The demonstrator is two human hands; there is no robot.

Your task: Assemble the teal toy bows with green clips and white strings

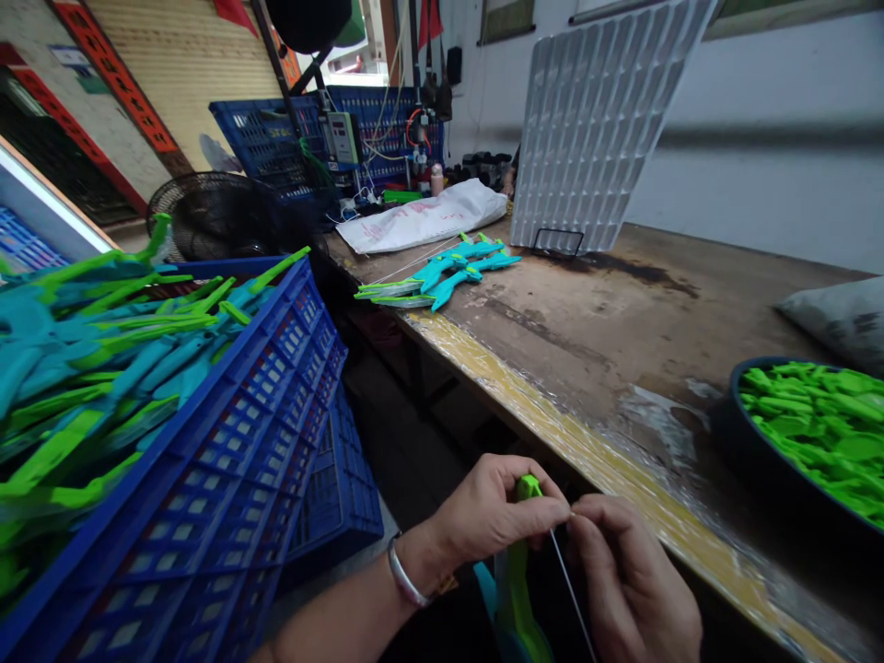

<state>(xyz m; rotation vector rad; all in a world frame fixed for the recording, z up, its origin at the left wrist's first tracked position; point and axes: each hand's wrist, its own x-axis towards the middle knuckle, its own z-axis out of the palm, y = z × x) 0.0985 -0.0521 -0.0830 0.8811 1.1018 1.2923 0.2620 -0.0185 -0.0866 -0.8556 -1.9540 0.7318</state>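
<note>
A bow-like toy (517, 589) of green and teal plastic is held low in front of the body, just off the near edge of the desk (587, 322), its green tip raised and its lower end cut off by the frame. The left hand (494, 506) is closed around that upper end, so its grip is firmly occupied. The right hand (632, 580) is brought against the left thumb with its fingertips drawn together; what is pinched there is hidden and cannot be told. A white cord (572, 585) is seen running down from beneath the left thumb, between the hands. The step in hand is judged to be the fastening of the cord at the toy's tip. For the next move, a steady left hold, light tension and careful seating of the cord by the fingertips seem to be called for. Similar toys (448, 272) are laid on the desk, and more are heaped in the blue plastic crate (227, 488) at the left.
</note>
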